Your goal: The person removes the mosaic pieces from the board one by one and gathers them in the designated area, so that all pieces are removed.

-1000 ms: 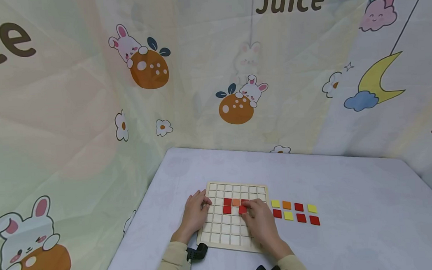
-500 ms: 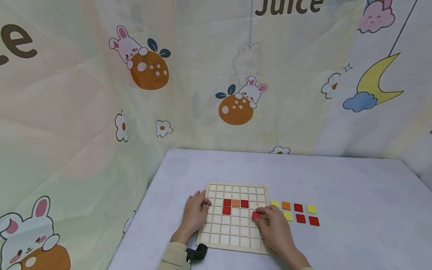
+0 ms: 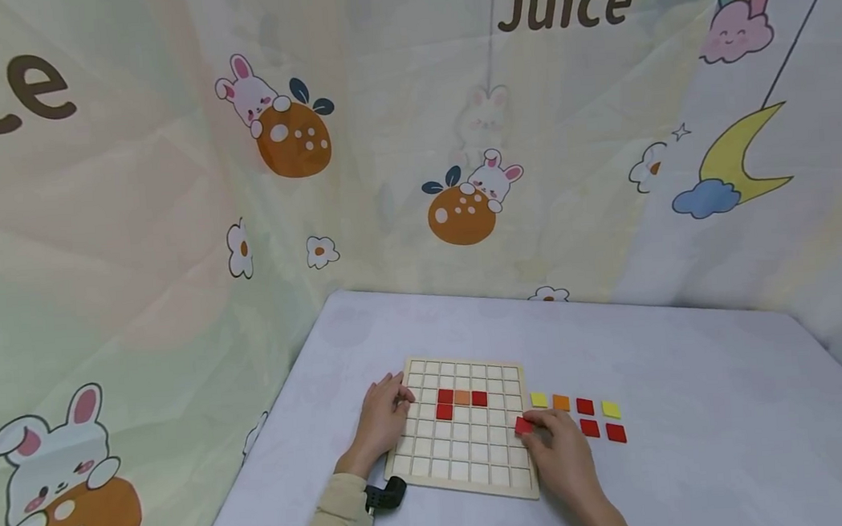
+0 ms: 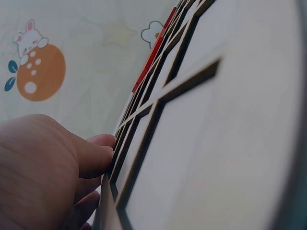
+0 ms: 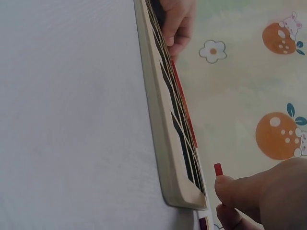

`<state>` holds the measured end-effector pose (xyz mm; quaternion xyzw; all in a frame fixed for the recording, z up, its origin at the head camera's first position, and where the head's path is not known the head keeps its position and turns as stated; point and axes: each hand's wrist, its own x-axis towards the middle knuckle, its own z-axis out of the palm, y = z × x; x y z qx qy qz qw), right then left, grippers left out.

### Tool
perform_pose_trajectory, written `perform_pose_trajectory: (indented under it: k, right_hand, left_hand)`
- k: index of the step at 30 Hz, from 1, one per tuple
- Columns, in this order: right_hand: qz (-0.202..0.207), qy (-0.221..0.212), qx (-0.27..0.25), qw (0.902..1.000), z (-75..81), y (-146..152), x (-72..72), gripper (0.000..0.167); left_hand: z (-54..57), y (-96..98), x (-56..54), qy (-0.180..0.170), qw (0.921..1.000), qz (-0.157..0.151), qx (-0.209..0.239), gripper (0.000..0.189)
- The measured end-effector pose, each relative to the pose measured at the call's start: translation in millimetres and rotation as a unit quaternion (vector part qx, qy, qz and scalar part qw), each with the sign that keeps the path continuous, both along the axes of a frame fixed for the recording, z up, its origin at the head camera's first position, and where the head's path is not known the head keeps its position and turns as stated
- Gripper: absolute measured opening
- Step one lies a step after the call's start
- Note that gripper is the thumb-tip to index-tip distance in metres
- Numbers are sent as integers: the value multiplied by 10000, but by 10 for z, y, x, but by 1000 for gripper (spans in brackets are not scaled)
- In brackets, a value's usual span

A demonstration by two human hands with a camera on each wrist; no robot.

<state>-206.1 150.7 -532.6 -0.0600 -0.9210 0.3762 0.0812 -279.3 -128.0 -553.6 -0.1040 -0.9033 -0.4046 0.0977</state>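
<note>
A wooden grid board (image 3: 463, 474) lies on the table. Toward its upper middle sit red square tiles (image 3: 445, 412) and one orange tile (image 3: 461, 397). My left hand (image 3: 380, 418) is at the board's left edge; the left wrist view shows its thumb and finger (image 4: 98, 160) gripping the rim, the other fingers curled lower down. My right hand (image 3: 566, 451) pinches a red tile (image 3: 523, 426) between thumb and fingertip over the board's right edge. That red tile (image 5: 218, 169) also shows above the fingertips in the right wrist view.
Right of the board lie loose square tiles in two rows: yellow tiles (image 3: 611, 409), an orange tile (image 3: 561, 402) and several red tiles (image 3: 615, 433). My right hand hides the left part of the nearer row. A printed cloth (image 3: 384, 136) hangs behind the white table (image 3: 728, 437).
My right hand has moved right and nearer, carrying a red tile from the cell below the right-hand red tile to the board's right edge. The left hand has stayed at the left edge.
</note>
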Motion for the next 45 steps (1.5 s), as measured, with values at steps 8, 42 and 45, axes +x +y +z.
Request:
perform_pose_trajectory:
  k: [8,42,45]
  right_hand:
    - [-109,-52,-6,9999,27,61,33,36]
    - [-80,-512,439,9977,-8,355,62,35]
    - [-49,-540,427,9976,0,350,67,34]
  left_hand:
    - [-4,17,15,-6,10000,23,-56,19]
    - [-14,6,-14,-48,10000,72,-30,18]
    - [-13,3,-14,-33,10000,51,-32,18]
